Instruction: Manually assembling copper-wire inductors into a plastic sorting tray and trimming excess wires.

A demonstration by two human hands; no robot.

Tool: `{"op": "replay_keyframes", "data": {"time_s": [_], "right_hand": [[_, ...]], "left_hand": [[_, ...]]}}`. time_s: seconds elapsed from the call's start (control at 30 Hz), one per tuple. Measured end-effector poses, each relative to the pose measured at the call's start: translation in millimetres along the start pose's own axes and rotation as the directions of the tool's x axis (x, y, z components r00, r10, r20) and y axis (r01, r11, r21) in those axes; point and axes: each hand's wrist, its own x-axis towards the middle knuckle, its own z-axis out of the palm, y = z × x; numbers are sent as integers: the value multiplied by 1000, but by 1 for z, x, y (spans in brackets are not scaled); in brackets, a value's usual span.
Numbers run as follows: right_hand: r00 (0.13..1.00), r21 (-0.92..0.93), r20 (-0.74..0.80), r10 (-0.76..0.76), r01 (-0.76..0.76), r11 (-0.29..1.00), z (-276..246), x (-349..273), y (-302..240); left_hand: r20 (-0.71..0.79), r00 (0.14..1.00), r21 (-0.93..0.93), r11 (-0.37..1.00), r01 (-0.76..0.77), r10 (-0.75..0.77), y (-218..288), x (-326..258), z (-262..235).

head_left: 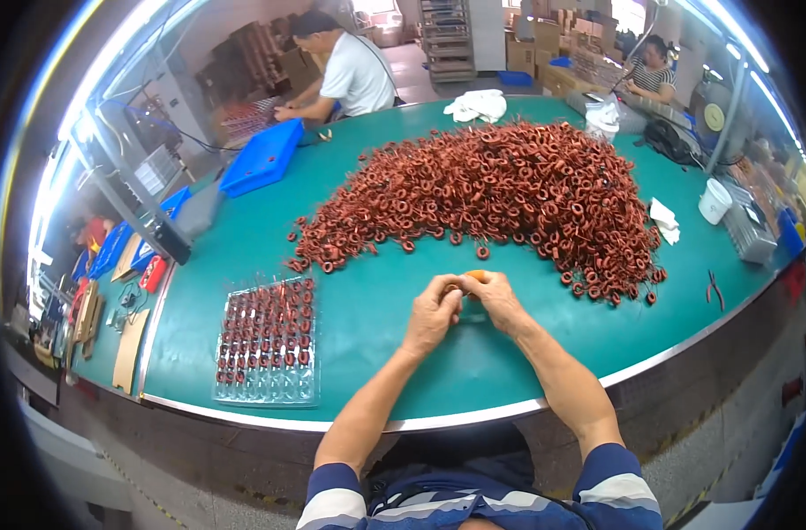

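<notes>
My left hand [432, 311] and my right hand [500, 305] meet above the green table, fingertips pinched together. Between them is a small copper-red ring coil, mostly hidden by the fingers. A yellow-orange cover [479, 276] shows on a fingertip of the right hand. Just beyond the hands spreads a large heap of copper-red wire-wound ring coils [500, 190], with loose wire ends sticking out. Left of my left hand lies a transparent plastic tray [283, 389]. Ring coils stand in rows in most of its pockets; several pockets along the near side hold nothing.
A blue bin [263, 157] sits at the far left, near a person [359, 75] in a white shirt. White cloth [476, 105] lies behind the heap. Pliers [715, 291], a white cup [715, 201] and crumpled tissue [664, 221] are at the right. Another person [654, 71] sits far right.
</notes>
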Motion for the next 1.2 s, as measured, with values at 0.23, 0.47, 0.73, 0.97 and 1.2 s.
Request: {"op": "replay_keyframes", "data": {"time_s": [0.23, 0.47, 0.73, 0.97, 1.2], "right_hand": [[628, -747, 81, -774, 552, 371, 14, -11, -17], [624, -762, 127, -771, 559, 327, 15, -8, -19], [724, -673, 59, -688, 537, 508, 11, -6, -27], [747, -762, 98, -658, 481, 433, 17, -13, -16], [746, -798, 114, -656, 462, 388, 24, -14, -12]], "left_hand": [[-186, 964, 389, 915, -105, 189, -12, -2, -8], [27, 995, -88, 991, 98, -96, -20, 8, -17], [128, 966, -403, 878, 258, -225, 2, 7, -18], [51, 961, -366, 890, 272, -273, -8, -1, -23], [-2, 951, -370, 884, 287, -310, -10, 1, -24]]}}
